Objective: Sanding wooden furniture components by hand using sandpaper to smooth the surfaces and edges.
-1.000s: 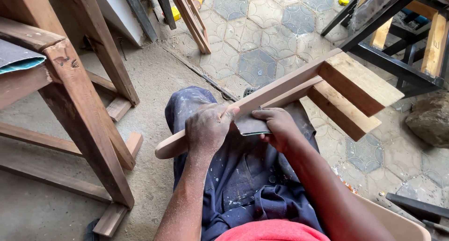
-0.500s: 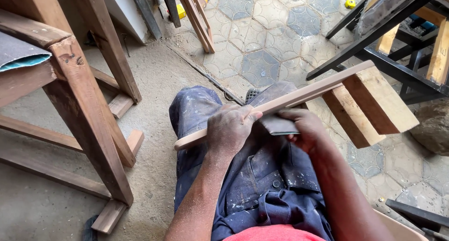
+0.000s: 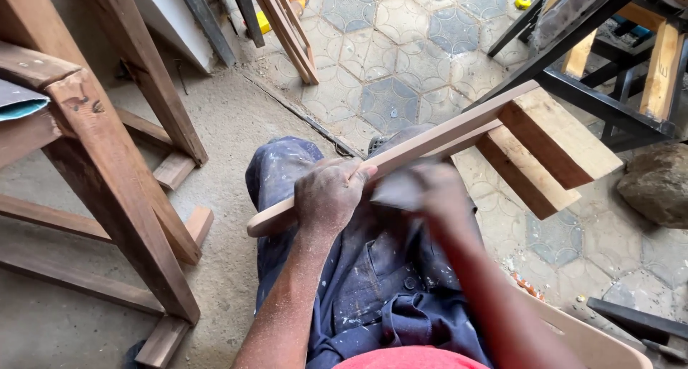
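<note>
I sit with a wooden piece (image 3: 459, 129) across my lap: a long pale slat with two short thick blocks (image 3: 555, 143) fixed to its far end. My left hand (image 3: 331, 193) grips the slat near its lower end. My right hand (image 3: 437, 190), blurred by motion, presses a grey folded sheet of sandpaper (image 3: 398, 191) against the slat just right of the left hand. My legs in paint-spattered blue trousers (image 3: 373, 269) lie under the work.
A brown wooden frame (image 3: 107, 161) stands at the left on the dusty concrete. A black metal frame with wooden slats (image 3: 609, 61) stands at the upper right, a rock (image 3: 656, 183) beside it. Timber strips (image 3: 287, 25) lean at the top, over hexagon-patterned paving.
The slat has shifted slightly right and up in view. My right hand has slid along it with the sandpaper and now looks blurred. My left hand keeps its grip.
</note>
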